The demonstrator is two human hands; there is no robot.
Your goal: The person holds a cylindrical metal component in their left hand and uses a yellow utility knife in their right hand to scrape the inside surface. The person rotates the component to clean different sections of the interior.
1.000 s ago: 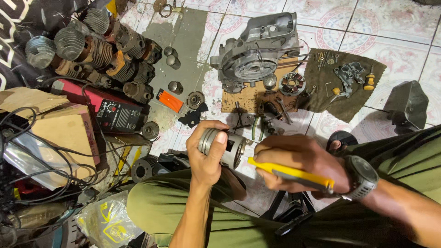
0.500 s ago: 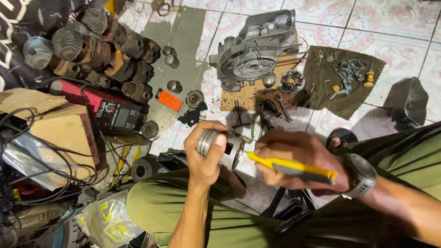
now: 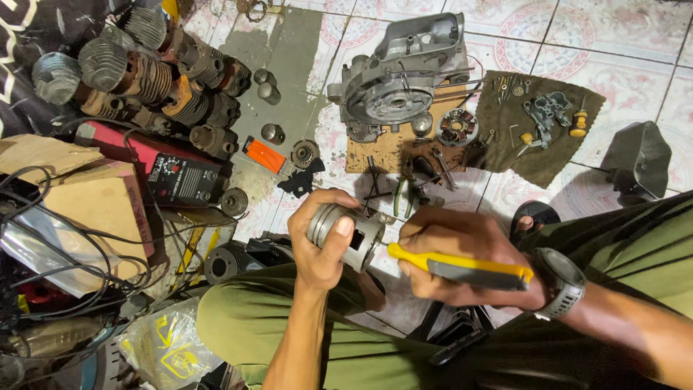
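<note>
— Piston [image 3: 345, 232], is that what the person is gripping?

— Yes, a grey metal piston with ring grooves, lying on its side in the left hand [image 3: 323, 245]. The fingers are wrapping round its crown end and the thumb is pressing across the skirt, so it is hanging above the person's knee, over the tiled floor [image 3: 621, 43].

— And the other hand?

— The right hand [image 3: 469, 260] is closing tightly round a yellow-and-grey handled tool [image 3: 462, 269], whose front end is pointing at the piston's open end. Whether the tip is touching the metal cannot be told. A wristwatch [image 3: 567, 283] is sitting on that wrist.

— What is lying around them?

— Beyond the hands, an engine crankcase [image 3: 401, 76] is resting partly on a brown board [image 3: 375, 155], with a stator coil [image 3: 458, 127] just beside it. A dark cloth [image 3: 548, 155] to the right is carrying a carburettor [image 3: 548, 112] and small screwdrivers. Finned cylinders [image 3: 144, 72] are piling up at the upper left.
</note>
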